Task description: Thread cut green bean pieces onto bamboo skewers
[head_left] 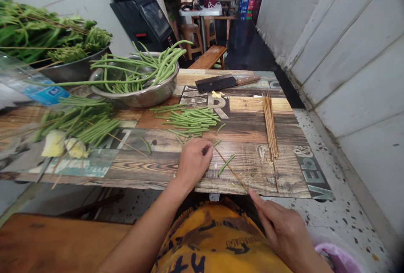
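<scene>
My left hand (195,160) is closed above the table, fingertips pinched; a short green bean piece (217,143) pokes out beside them. Running from those fingertips to my right hand (279,218) is a thin bamboo skewer (232,171). The right hand grips its near end at the table's front edge. Under the skewer's middle lies a loose cut bean (226,165). Just beyond my left hand is a pile of cut green beans (192,120). A bundle of skewers (270,125) rests to the right. What the left fingers enclose is partly hidden.
A cleaver (217,83) lies at the back. Long beans (167,63) overhang a steel bowl (135,97). Left of it are skewered bean bunches (101,132), a plastic bottle (47,92) and a large basin (77,68) of greens. A wooden bench (63,243) stands at lower left.
</scene>
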Motion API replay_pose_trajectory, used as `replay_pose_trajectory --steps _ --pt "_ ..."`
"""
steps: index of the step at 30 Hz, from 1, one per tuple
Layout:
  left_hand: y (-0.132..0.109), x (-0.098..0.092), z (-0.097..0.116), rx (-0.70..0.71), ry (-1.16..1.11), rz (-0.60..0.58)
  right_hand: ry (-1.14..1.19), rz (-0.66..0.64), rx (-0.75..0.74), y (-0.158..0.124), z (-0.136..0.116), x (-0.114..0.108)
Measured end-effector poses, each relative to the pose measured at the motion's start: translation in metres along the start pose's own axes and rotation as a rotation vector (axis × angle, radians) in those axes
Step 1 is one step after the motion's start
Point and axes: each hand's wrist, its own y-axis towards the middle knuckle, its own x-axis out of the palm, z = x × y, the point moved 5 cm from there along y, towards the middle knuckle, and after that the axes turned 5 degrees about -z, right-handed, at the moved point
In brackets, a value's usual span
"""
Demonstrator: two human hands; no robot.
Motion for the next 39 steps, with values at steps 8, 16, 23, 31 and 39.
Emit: replay_pose_trajectory --steps 8,16,23,31,39 --pt "-0.001 0.001 0.003 0.070 0.055 0.008 -0.075 -0.014 -0.024 -0.001 -0.003 0.000" --pt "-0.001 0.003 0.008 0.099 0.111 -0.021 -0.152 -0.017 -0.037 0.003 -0.007 -0.003" --pt "0.001 0.003 0.007 0.104 0.108 -0.061 -0.191 -0.010 -0.046 0.007 -0.008 -0.002" --pt "0.002 0.002 0.009 0.115 0.055 -0.079 -0.149 -0.029 -0.026 0.021 -0.007 0.004" --pt "0.004 0.004 0.013 0.136 -0.022 -0.122 -0.335 -0.086 -0.031 0.052 -0.016 0.006"
